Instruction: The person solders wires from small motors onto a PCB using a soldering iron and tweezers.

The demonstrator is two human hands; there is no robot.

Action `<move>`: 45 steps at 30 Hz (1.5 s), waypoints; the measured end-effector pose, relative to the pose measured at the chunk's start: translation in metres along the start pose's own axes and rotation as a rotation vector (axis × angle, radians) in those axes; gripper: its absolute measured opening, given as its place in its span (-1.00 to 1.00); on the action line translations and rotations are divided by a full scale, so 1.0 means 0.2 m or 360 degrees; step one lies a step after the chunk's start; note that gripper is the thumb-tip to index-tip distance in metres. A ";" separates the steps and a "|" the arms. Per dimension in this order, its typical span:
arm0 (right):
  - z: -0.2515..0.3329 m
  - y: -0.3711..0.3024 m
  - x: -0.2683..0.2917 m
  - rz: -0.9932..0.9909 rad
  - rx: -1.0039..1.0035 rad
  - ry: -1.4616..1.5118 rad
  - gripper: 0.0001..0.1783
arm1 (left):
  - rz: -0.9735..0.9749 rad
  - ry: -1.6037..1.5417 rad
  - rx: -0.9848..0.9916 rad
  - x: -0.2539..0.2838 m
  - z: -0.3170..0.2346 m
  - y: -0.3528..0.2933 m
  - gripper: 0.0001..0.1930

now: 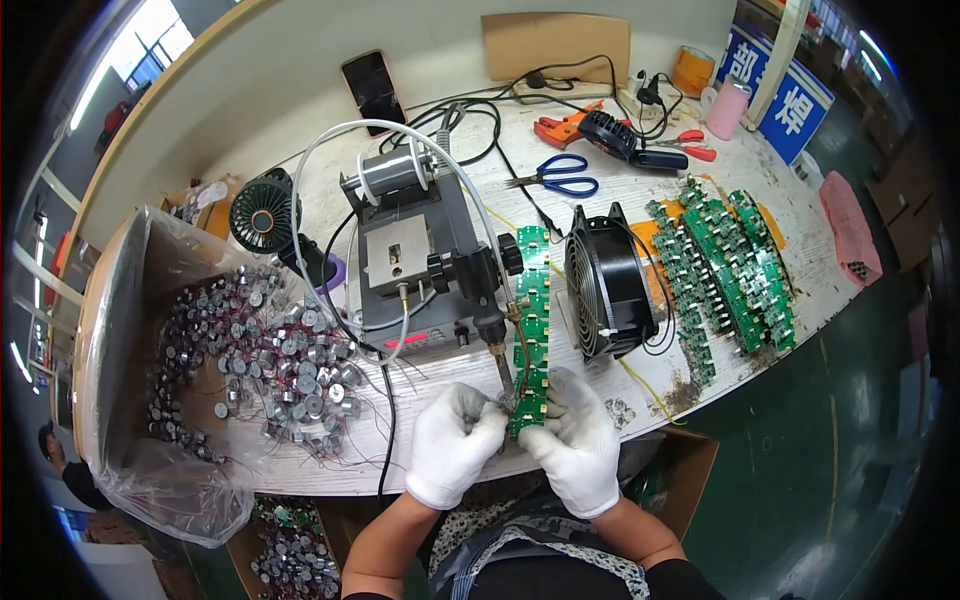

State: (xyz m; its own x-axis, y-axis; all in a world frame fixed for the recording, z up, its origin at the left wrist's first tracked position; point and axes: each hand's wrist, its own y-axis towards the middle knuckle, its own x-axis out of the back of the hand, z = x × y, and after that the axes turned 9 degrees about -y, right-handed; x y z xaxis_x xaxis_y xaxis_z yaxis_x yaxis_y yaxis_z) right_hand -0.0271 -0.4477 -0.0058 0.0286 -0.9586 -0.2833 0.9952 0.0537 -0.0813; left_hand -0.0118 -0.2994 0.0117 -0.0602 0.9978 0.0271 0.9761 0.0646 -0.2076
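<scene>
Both my hands wear white gloves at the table's near edge. A long strip of green circuit boards (533, 300) runs away from me between them. My right hand (578, 440) is closed on the strip's near end, thumb on top and fingers along its right edge. Just left of that end, my left hand (455, 440) is pinched; whatever sits between its fingertips is too small and covered to make out. The tip of a soldering iron (500, 350), mounted on a grey soldering machine (405, 290), points down at the boards beside my left fingertips.
At left, a plastic-lined box (110, 400) spills small round motors (310, 375) with thin wires. A black fan (605, 285) stands right of the strip, before more circuit boards (725, 270). Behind lie blue-handled scissors (568, 180), pliers (565, 128), a phone (373, 90) and cables. A small fan (265, 220) stands left.
</scene>
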 end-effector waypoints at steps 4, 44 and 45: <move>0.01 0.01 0.00 0.0028 -0.0006 0.0020 -0.27 | 0.0029 -0.0148 0.0000 0.00 0.03 0.00 -0.87; 0.05 -0.01 -0.01 0.0065 -0.0044 0.0083 -0.36 | 0.0070 0.1078 -0.1216 0.04 0.00 0.01 -0.80; 0.05 -0.01 -0.01 0.0060 -0.0030 0.0088 -0.36 | 0.0073 0.1088 -0.1222 0.05 0.00 0.01 -0.80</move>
State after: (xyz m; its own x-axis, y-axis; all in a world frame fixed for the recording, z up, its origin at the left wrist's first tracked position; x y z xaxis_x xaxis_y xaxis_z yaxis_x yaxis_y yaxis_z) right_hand -0.0287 -0.4490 0.0053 0.0602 -0.9389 -0.3389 0.9916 0.0953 -0.0877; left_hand -0.0104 -0.2902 0.0116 -0.1220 0.7624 0.6355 0.8591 -0.2395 0.4523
